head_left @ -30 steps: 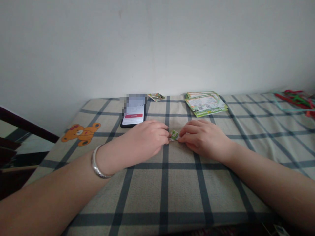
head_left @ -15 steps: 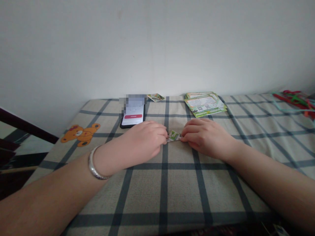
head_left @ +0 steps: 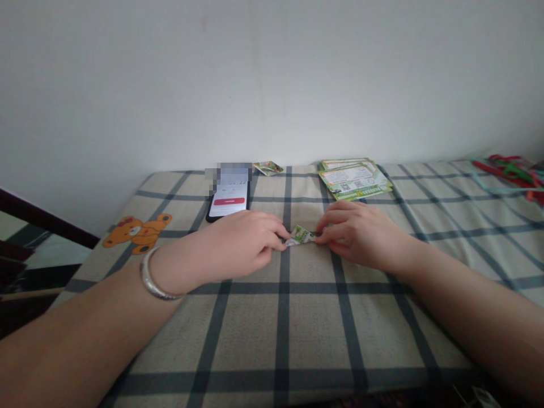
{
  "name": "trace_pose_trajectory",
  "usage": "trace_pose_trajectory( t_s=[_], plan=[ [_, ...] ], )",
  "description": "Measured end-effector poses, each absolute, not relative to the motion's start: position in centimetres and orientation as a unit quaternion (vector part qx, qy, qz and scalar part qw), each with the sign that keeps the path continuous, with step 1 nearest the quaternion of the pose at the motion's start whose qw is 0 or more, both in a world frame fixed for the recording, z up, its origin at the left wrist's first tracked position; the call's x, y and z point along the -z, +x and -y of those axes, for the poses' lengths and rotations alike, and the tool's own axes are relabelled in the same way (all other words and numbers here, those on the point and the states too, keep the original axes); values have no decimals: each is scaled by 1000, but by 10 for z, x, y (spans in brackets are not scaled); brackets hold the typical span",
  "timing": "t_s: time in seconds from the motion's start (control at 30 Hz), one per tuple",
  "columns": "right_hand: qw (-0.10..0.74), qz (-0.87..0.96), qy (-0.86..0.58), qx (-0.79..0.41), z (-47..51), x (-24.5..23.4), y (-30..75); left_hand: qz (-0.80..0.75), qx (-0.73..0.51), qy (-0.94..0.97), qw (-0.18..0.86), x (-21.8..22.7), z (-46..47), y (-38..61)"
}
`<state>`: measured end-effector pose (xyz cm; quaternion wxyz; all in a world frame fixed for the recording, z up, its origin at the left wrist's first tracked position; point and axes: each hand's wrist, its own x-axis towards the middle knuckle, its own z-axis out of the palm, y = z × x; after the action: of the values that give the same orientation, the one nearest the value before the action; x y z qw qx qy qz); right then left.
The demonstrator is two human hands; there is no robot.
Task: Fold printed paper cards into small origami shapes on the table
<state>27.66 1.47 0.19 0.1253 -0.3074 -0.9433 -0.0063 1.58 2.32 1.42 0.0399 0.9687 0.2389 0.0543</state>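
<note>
A small folded piece of printed paper (head_left: pixel 301 234), green and white, lies low over the checked tablecloth between my hands. My left hand (head_left: pixel 244 241), with a silver bangle at the wrist, pinches its left corner between thumb and fingers. At the right corner, my right hand (head_left: pixel 359 235) holds the paper with bent fingers pressed together. The fingertips partly cover both ends of the paper.
A phone (head_left: pixel 229 202) with its screen lit lies beyond my left hand. Near the wall sits another folded paper (head_left: pixel 268 168). Several green-edged leaflets (head_left: pixel 355 180) are stacked beyond my right hand. A bear picture (head_left: pixel 138 233) lies left, tangled red and green strips (head_left: pixel 510 170) far right.
My left hand has shifted slightly left and its thumb shows more clearly. My right hand has moved slightly right, so more of the folded paper shows between them.
</note>
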Motion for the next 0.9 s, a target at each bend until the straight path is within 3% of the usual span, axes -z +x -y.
trace_pose_trajectory(
  t_s=[0.33,0.9],
  plan=[
    [160,921,-346,-78,-23,4,282,-268,-92,958,-41,-8,-9,26],
    [150,935,-320,29,-11,4,262,-278,-94,950,-104,7,-5,35]
  ],
)
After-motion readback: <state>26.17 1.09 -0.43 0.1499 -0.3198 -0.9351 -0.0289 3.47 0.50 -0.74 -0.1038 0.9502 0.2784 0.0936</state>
